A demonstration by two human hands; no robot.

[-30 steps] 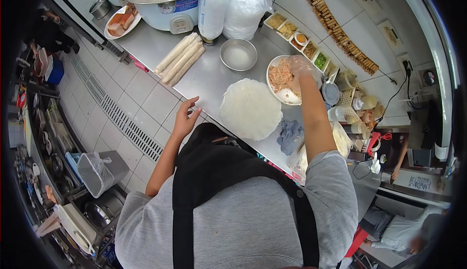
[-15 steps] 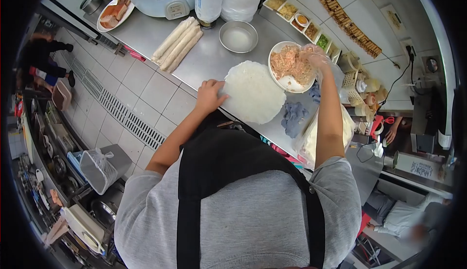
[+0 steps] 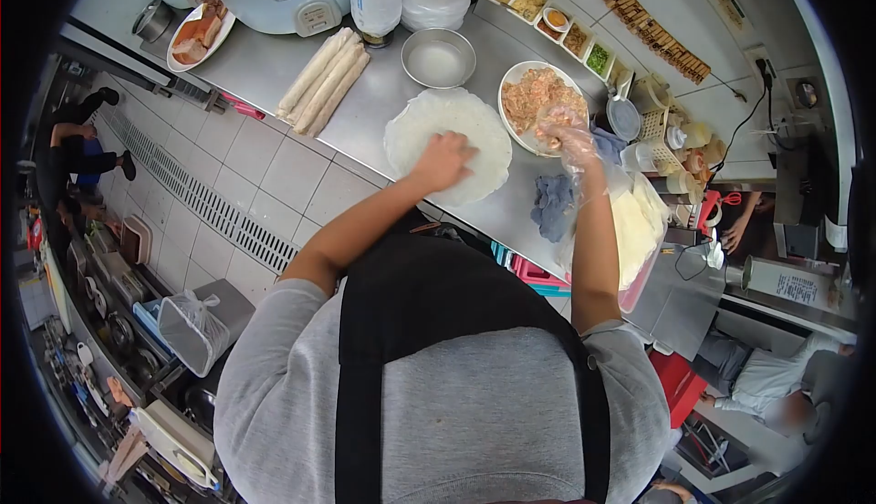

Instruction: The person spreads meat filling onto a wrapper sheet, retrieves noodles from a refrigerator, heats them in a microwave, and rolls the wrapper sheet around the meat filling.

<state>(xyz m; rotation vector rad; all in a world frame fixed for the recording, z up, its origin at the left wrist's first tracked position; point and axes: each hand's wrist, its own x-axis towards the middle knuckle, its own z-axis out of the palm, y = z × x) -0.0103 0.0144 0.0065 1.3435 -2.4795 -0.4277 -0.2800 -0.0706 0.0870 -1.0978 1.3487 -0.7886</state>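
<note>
My left hand (image 3: 444,161) lies on a round, thin white wrapper sheet (image 3: 415,135), its fingers spread flat near the middle. My right hand (image 3: 573,144), in a clear plastic glove, is closed around some pinkish minced filling at the near right rim of a white bowl (image 3: 532,148). More of that minced filling (image 3: 538,98) fills the bowl's far part. Several long white rolls (image 3: 324,83) lie side by side to the left. A round metal pan (image 3: 439,59) with whitish liquid stands beyond the sheet.
A crumpled blue-grey cloth (image 3: 552,207) and a stack of pale sheets (image 3: 630,226) under plastic lie at right. Behind are a rice cooker (image 3: 315,16), a plate of meat (image 3: 196,39) and a condiment tray (image 3: 575,41). Another person's hand (image 3: 733,235) shows far right.
My left hand has moved right from the sheet's left edge onto its middle. My gloved right hand has drawn back toward me, from inside the bowl to its near rim, with filling in it.
</note>
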